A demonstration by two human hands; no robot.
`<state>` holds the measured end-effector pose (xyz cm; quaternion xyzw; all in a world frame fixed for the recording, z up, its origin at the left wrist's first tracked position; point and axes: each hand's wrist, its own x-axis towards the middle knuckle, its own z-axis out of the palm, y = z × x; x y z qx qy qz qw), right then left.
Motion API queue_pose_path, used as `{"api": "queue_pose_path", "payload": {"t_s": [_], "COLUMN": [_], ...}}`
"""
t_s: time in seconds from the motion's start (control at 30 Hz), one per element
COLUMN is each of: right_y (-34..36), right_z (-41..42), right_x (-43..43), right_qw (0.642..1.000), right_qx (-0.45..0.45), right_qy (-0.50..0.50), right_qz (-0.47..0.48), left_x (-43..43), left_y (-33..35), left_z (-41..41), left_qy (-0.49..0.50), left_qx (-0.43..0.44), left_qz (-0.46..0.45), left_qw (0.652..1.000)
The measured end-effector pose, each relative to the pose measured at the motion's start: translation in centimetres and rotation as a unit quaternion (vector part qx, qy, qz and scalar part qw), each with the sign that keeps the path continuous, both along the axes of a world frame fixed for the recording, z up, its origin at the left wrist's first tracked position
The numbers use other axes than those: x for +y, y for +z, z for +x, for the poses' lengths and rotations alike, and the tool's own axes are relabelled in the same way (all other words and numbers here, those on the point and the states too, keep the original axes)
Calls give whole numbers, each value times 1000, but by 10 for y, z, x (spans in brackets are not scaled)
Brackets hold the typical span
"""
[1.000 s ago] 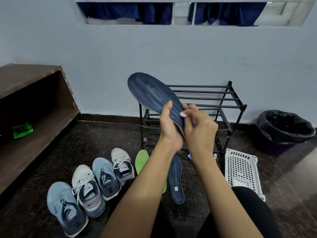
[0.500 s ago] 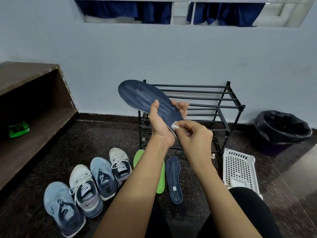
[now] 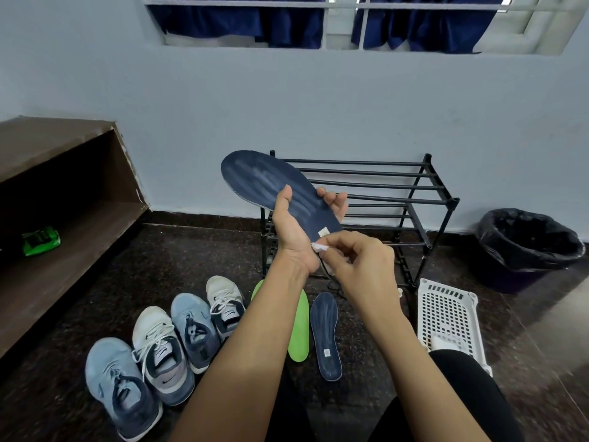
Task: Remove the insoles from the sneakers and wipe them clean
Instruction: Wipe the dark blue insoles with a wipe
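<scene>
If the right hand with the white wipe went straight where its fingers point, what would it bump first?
Probably the heel end of the dark blue insole, which the left hand holds up. The right hand and its white wipe are almost there; depth is unclear.

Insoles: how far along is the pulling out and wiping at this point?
Done: a green insole and a second blue insole lie on the floor; whether they are wiped cannot be told. In hand: the left hand grips a raised blue insole while the right hand pinches a white wipe at its heel. Left: finishing this one, and any insole hidden inside the four sneakers.
</scene>
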<state>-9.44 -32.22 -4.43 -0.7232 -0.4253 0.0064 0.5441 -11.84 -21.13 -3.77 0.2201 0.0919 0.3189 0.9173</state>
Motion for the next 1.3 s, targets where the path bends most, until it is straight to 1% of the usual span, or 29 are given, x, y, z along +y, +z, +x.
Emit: {"api": "queue_pose_path", "payload": {"t_s": [0.07,0.13,0.2,0.3,0.37,0.43,0.57,0.67,0.73,0.8,0.87,0.93,1.0,1.1,1.23,1.3], "right_y": [-1,-1,0,1,-1,-3,-5,2,6,6,3,-2,-6,-5,6,7], "right_z": [-2,-1,4,13,15,15,12,4,0,-2,-1,3,9,11,2,2], "right_x": [4,12,19,24,24,21,20,21,21,21,21,21,18,17,17,18], "right_qw": [1000,997,990,979,979,983,994,996,996,995,993,990,989,992,998,997], "right_qx": [0,-9,-38,-89,-104,-98,-4,19,15,8,-3,-20,-5,24,-1,-4], "right_qy": [-20,-53,-103,-159,-154,-138,-101,-65,-50,-55,-81,-114,-129,-107,-34,-33], "right_qz": [24,57,84,90,82,68,30,55,76,86,87,81,67,59,62,66], "left_x": [-2,-8,-16,-18,-10,-1,0,-12,-19,-21,-20,-17,-13,-10,-16,-20], "left_y": [1,1,-1,-3,-2,-3,-4,-4,-2,-1,-1,-2,-4,-5,-3,-2], "left_z": [1,1,3,4,3,4,6,8,7,7,7,6,6,8,8,5], "left_qy": [14,6,-20,-33,-26,-25,-7,-2,-6,-3,4,15,36,58,38,25], "left_qx": [-6,-2,24,34,8,-19,5,26,37,18,-2,-13,-27,-19,29,38], "left_qz": [-1,6,34,80,105,112,87,58,48,32,22,31,47,63,75,64], "left_qw": [1000,1000,999,996,994,993,996,998,998,999,1000,999,998,996,996,997]}}
